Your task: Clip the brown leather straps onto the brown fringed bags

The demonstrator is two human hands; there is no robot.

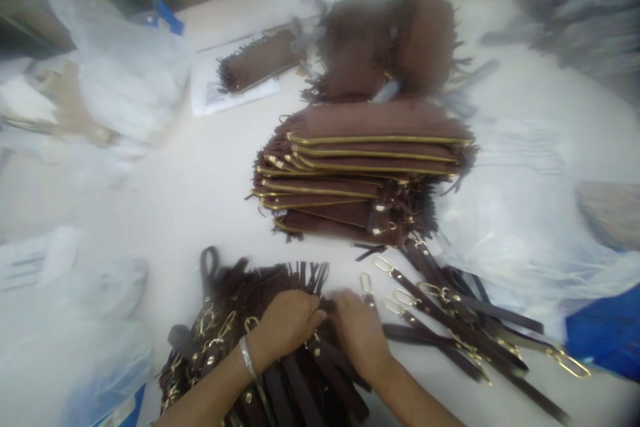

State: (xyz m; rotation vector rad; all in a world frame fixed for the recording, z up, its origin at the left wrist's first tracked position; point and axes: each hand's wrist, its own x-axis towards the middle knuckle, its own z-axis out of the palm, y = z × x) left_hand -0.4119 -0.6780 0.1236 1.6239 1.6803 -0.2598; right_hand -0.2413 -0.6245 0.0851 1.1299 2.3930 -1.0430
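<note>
My left hand (290,323), with a silvery band at its wrist, is closed with its fingertips on a dark brown leather piece (327,305). My right hand (360,333) is closed on the other side of the same piece, its fingers partly hidden and blurred. Under and beside both hands lies a heap of dark brown fringed pouches (270,277) with straps and gold-coloured clips. A leather wrist strap (333,363) with a metal fitting hangs just below the hands. To the right, several loose straps (465,327) with gold-coloured hooks are spread on the white table (210,180).
A stack of brown fringed zip pouches (380,123) stands ahead, with more brown fringed pieces (390,40) behind it. One pouch (265,60) lies on a white sheet (205,90). Clear plastic bags (135,73) are at the left; more plastic (515,213) and something blue (607,333) are at the right.
</note>
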